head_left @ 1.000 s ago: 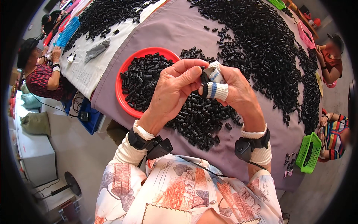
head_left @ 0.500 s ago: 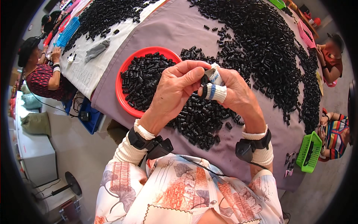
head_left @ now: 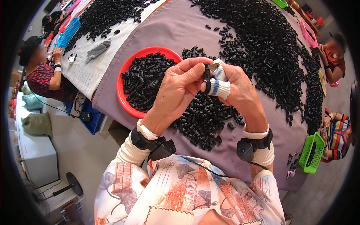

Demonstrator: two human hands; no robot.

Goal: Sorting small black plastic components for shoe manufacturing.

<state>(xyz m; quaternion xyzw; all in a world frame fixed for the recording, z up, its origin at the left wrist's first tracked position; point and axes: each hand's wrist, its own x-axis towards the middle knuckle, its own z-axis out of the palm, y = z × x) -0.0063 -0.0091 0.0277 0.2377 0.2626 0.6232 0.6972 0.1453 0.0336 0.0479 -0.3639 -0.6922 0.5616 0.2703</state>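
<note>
Both hands meet above the pile, with fingertips almost touching. My left hand (head_left: 176, 84) pinches a small black plastic part (head_left: 206, 73) between thumb and fingers. My right hand (head_left: 236, 80), its thumb and a finger wrapped in white knit covers with blue stripes, is closed on a small grey metal blade (head_left: 214, 67). The blade's edge lies against or very near the top of the part; I cannot tell which. Beneath my hands are a loose heap of similar black parts (head_left: 202, 123) and a red round basin (head_left: 120, 90) filled with more.
A mauve cloth (head_left: 247, 150) covers the table. A large mound of black parts (head_left: 262, 48) spreads at the far right. A green basket (head_left: 317, 150) stands at the right edge, a blue basket (head_left: 69, 32) at the far left. Other people sit around the table.
The black part has been turned more upright in my left fingers and shows more fully. My right hand has shifted slightly, with the blade near the part's top.
</note>
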